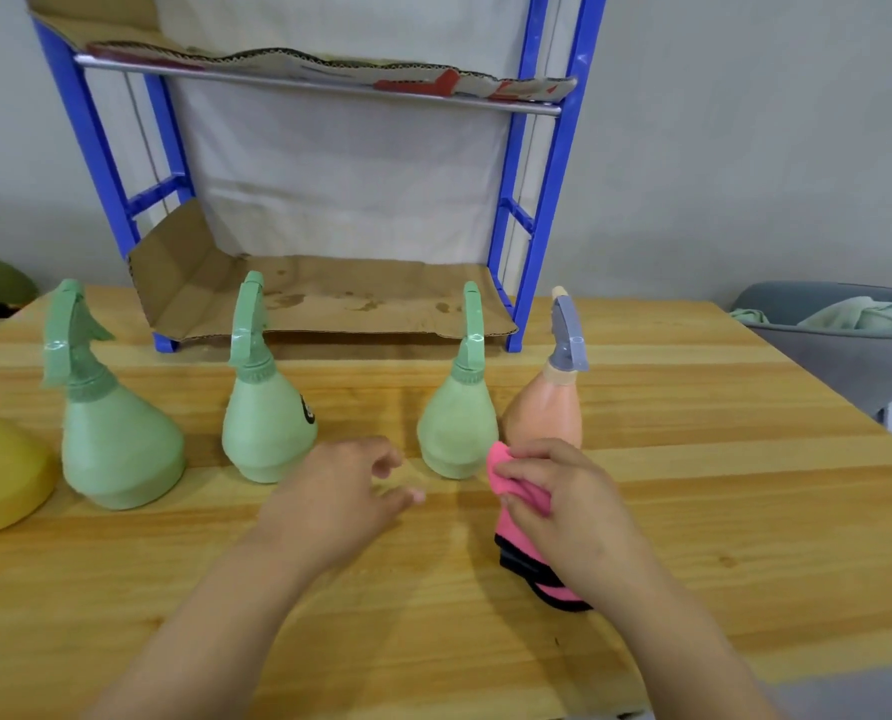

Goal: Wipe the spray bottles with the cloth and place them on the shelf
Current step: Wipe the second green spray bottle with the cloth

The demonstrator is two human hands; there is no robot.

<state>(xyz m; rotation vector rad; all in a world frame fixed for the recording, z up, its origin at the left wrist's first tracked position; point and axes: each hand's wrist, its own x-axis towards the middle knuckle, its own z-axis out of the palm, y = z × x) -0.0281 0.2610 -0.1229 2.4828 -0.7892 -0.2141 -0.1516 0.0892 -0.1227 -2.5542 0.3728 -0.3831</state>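
Note:
Three green spray bottles stand in a row on the wooden table: a left one (pixel 116 444), a middle one (pixel 264 423) and a right one (pixel 456 423). A peach spray bottle (pixel 547 407) with a grey trigger stands just right of them. My right hand (pixel 563 491) is closed on a pink cloth (pixel 519 517) with a black edge, right in front of the peach bottle. My left hand (pixel 339 491) hovers with fingers apart between the middle and right green bottles, holding nothing. The blue shelf (pixel 529 241) stands behind, its levels lined with cardboard.
A yellow object (pixel 2 470) lies at the table's left edge. A grey chair with a green cloth (pixel 844 324) stands to the right of the table. The shelf's lower cardboard level (pixel 329 298) holds nothing.

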